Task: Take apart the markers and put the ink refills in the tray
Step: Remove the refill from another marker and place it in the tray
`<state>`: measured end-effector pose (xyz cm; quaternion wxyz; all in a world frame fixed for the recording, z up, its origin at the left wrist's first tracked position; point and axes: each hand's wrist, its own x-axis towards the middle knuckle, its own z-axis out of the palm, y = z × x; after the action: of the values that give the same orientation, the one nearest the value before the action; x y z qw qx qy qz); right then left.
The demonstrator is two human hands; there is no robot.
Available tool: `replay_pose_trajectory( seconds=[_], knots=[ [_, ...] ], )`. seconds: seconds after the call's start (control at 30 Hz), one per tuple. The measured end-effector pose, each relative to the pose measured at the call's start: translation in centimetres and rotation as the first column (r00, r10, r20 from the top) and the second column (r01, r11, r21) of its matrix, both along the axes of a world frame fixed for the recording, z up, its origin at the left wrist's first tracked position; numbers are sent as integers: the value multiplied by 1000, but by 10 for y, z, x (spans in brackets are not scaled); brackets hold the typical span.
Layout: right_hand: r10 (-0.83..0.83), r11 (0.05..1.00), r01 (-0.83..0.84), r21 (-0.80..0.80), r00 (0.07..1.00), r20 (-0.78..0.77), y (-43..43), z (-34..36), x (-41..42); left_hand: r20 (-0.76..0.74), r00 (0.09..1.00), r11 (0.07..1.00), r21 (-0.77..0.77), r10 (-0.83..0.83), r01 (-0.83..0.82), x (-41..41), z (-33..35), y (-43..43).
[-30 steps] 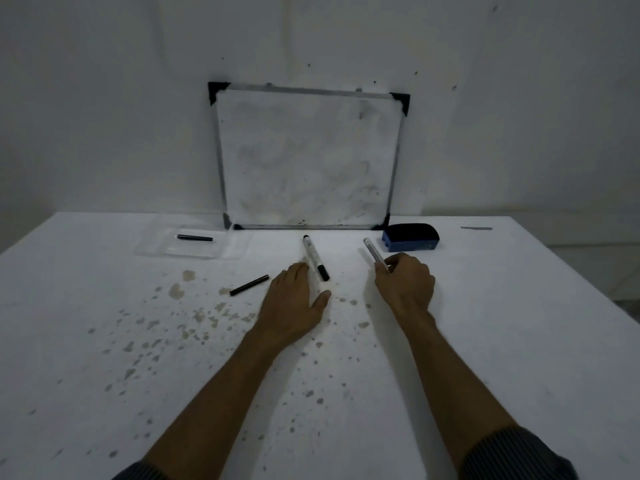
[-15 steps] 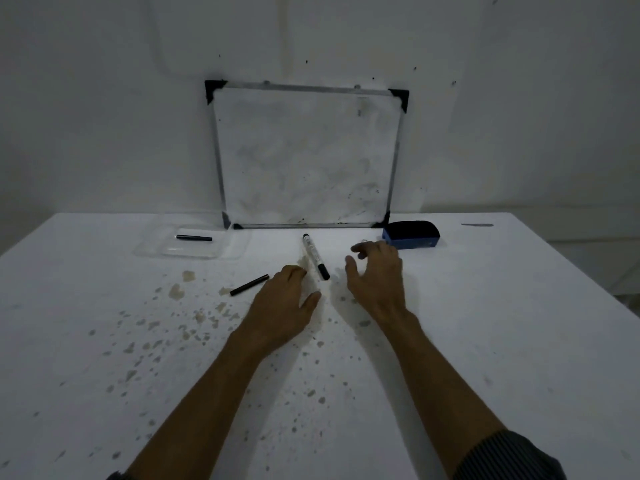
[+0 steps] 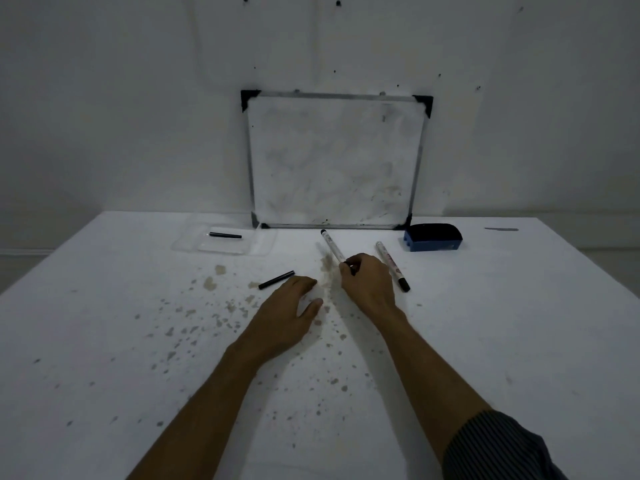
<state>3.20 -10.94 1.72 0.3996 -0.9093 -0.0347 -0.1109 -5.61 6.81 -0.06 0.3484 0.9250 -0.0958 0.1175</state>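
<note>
- Left hand (image 3: pixel 291 306): nearest, well in front of board (image 3: pixel 336 161); flat on table (image 3: pixel 519 341), fingers relaxed, holding nothing.
- Right hand (image 3: pixel 369 284): just beyond, pinching near end of marker (image 3: pixel 330 249), far end aimed at board's lower edge.
- Step in hand, likely: opening this marker. Best done with left hand gripping barrel, then twisting and pulling straight along its axis.
- Loose refill (image 3: pixel 276 280): on table, before board's left corner.
- Second marker (image 3: pixel 391 266): untouched, before board's right half.
- Tray (image 3: pixel 214 247): left of board's base, one refill (image 3: pixel 225 235) inside.
</note>
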Motion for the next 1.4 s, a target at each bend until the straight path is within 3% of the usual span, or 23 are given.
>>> replay_pose_trajectory(
  seconds=[0.1, 0.23, 0.33, 0.5, 0.57, 0.63, 0.7, 0.77, 0.83, 0.97, 1.13, 1.2, 1.27, 1.33, 1.4],
  knots=[
    [73, 979, -69, 192, 997, -12, -9, 2, -19, -13, 998, 973, -222, 63, -64, -3, 8, 1],
    [171, 934, -165, 317, 985, 8, -23, 3, -36, -61, 995, 879, -467, 77, -96, -3, 16, 1],
    [276, 874, -253, 415, 961, 3, -28, 8, -39, -40, 996, 819, -566, 83, -91, -2, 17, 3],
    [351, 759, -255, 599, 935, -47, -29, 11, -42, 27, 993, 765, -640, 116, -72, -4, 24, 3],
    [371, 609, -196, 769, 927, -58, -26, 12, -41, 8, 994, 749, -658, 108, -76, -6, 25, 2],
    [402, 381, -104, 919, 914, -63, -21, 15, -40, -7, 996, 749, -659, 85, -68, -9, 26, -1],
    [459, 300, -78, 951, 885, -72, -15, 18, -44, -1, 999, 752, -658, 46, -35, -12, 27, -9],
    [527, 325, -92, 941, 844, -99, -8, 18, -50, 5, 1000, 742, -671, 7, -1, -14, 28, -16],
    [526, 410, -106, 906, 839, -140, -1, 16, -55, -4, 1000, 768, -640, -30, 20, -15, 26, -19],
    [427, 520, -87, 850, 888, -171, 9, 13, -60, 35, 999, 951, -309, -23, 32, -13, 14, -14],
    [395, 566, -67, 822, 897, -199, 11, 10, -60, 131, 991, 998, -52, 30, -23, -8, 11, -11],
    [401, 560, -71, 826, 895, -195, 13, 8, -60, 62, 997, 996, -85, 40, -34, -8, 11, -13],
    [404, 554, -99, 827, 900, -164, 14, 8, -60, -77, 997, 971, -234, 23, -40, -9, 12, -16],
    [394, 573, -149, 806, 912, -112, 15, 9, -60, -210, 976, 860, -508, -62, -54, -7, 17, -18],
    [401, 582, -196, 789, 914, -69, 14, 10, -59, -274, 950, 756, -650, -147, -70, -4, 22, -16]
  ],
)
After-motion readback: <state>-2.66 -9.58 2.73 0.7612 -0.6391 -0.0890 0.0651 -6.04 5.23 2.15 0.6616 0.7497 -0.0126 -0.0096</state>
